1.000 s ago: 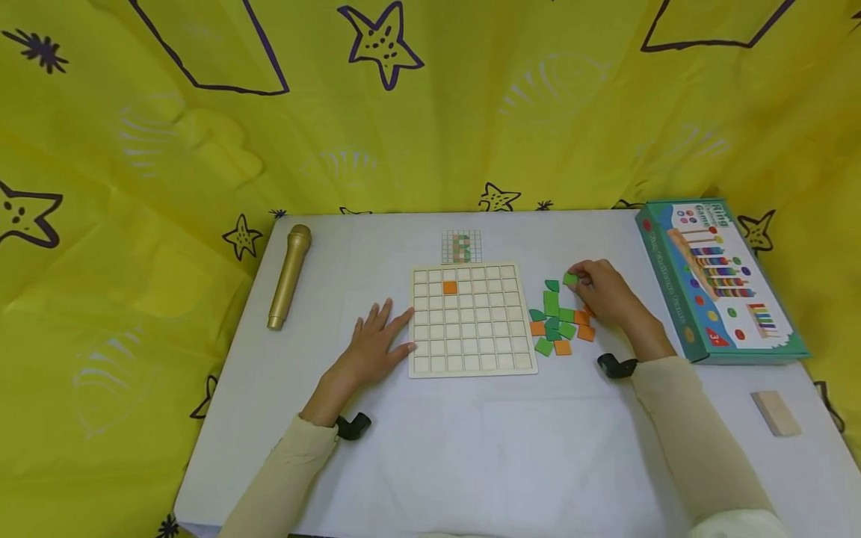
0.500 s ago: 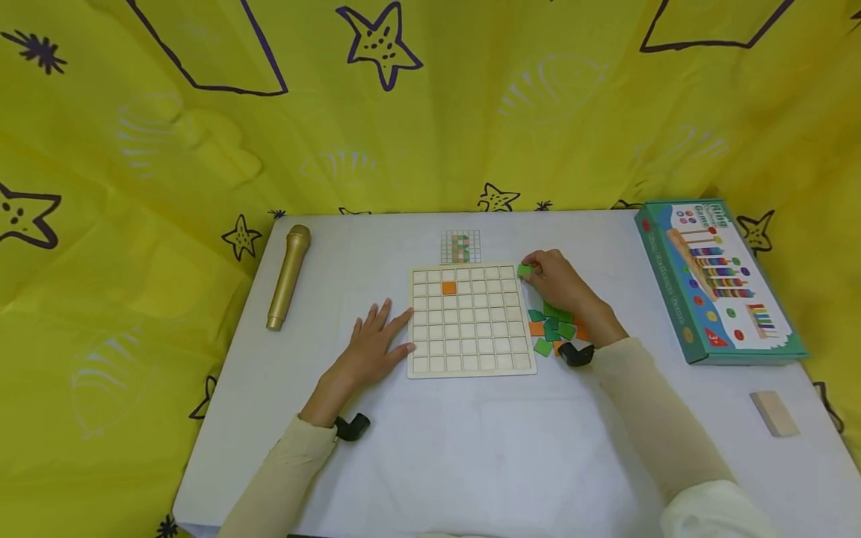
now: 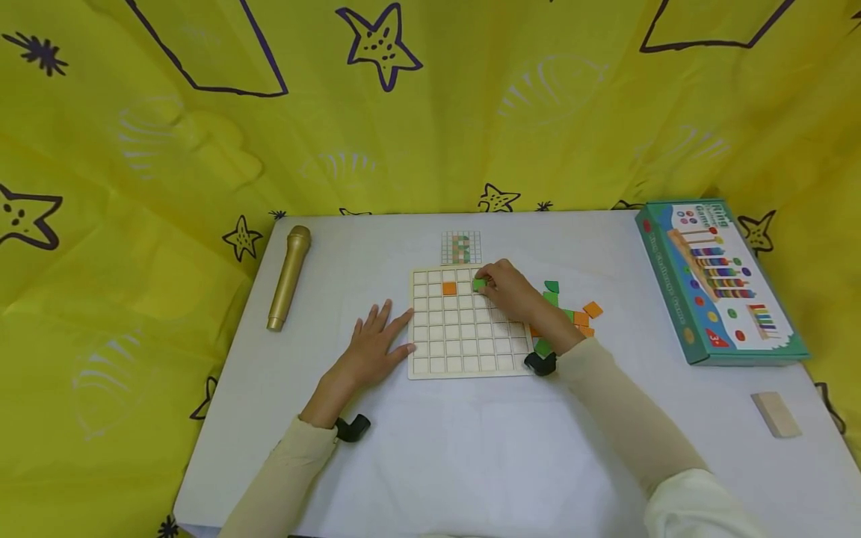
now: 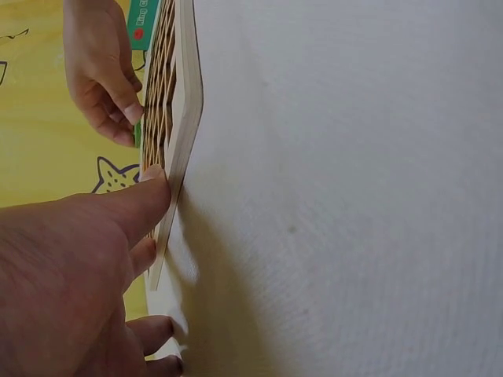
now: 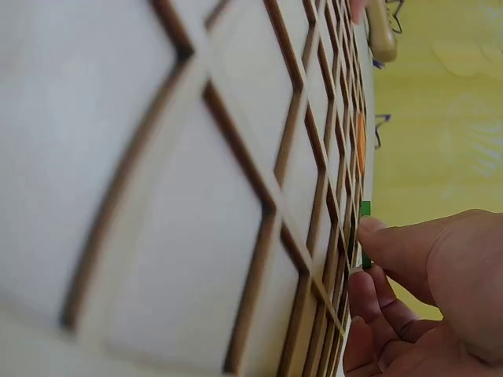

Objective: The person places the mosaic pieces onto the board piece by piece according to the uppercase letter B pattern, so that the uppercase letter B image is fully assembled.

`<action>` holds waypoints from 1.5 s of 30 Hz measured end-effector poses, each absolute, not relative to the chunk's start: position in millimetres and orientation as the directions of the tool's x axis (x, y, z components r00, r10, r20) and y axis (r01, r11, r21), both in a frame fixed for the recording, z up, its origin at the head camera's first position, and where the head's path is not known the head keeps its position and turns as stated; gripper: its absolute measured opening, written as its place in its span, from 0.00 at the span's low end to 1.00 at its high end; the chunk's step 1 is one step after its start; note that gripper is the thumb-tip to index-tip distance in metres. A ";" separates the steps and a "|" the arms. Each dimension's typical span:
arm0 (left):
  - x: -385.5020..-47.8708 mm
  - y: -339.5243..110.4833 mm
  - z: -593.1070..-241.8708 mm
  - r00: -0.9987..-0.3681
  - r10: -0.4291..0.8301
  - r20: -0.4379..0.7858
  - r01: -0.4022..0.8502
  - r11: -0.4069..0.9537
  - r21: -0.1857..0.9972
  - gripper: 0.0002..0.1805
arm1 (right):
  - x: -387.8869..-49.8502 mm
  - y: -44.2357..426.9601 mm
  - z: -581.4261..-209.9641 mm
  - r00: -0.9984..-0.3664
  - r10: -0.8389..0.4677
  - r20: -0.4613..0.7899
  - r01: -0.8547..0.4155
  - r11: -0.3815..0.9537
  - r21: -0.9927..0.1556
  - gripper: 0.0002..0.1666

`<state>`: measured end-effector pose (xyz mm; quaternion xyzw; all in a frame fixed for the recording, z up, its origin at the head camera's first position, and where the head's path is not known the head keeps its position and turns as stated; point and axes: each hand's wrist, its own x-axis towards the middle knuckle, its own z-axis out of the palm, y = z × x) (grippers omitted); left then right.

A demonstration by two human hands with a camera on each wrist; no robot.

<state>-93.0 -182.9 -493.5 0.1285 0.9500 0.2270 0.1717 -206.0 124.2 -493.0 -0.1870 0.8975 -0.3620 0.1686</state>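
Green tile (image 3: 479,285) pinched in the right hand (image 3: 513,292), over the board (image 3: 452,331), near mid-frame. Left hand (image 3: 368,351) at the board's left edge, fingers apart. Best to match corners, then press softly.

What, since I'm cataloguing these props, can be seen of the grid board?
The grid board is pale and squarish, apparently wood; raised strips with brown sides divide it into square cells. It lies flat on the white tabletop. An orange tile sits in a cell towards the far edge. The left hand touches its left edge; the right hand, holding a green tile over it, hides some cells. Whether that tile touches the board is unclear.
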 end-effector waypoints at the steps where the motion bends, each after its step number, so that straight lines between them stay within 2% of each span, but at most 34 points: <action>1: -92.8 -183.0 -493.3 -0.908 0.322 -0.268 0.166 0.864 0.476 0.38 | -205.8 121.1 -494.4 -0.873 -0.460 -0.163 -0.219 0.667 -0.712 0.20; 10: -93.5 -182.1 -494.4 -0.913 0.309 -0.266 0.159 0.870 0.466 0.38 | -200.9 103.2 -494.0 -0.882 -0.457 -0.115 -0.274 0.695 -0.664 0.11; 18: -94.4 -181.9 -494.9 -0.910 0.306 -0.279 0.152 0.874 0.462 0.39 | -196.7 96.8 -489.2 -0.875 -0.474 -0.098 -0.306 0.698 -0.647 0.13; 27: -94.6 -182.4 -495.0 -0.906 0.308 -0.291 0.148 0.874 0.463 0.39 | -193.6 96.9 -489.4 -0.878 -0.472 -0.085 -0.316 0.704 -0.636 0.11; 36: -94.5 -182.5 -498.7 -0.909 0.305 -0.284 0.142 0.867 0.478 0.39 | -196.4 135.0 -482.0 -0.912 -0.395 -0.110 -0.249 0.747 -0.616 0.17; 45: -94.2 -183.5 -497.9 -0.906 0.313 -0.286 0.148 0.865 0.480 0.39 | -201.1 198.4 -469.6 -0.936 -0.220 -0.276 -0.036 0.837 -0.545 0.27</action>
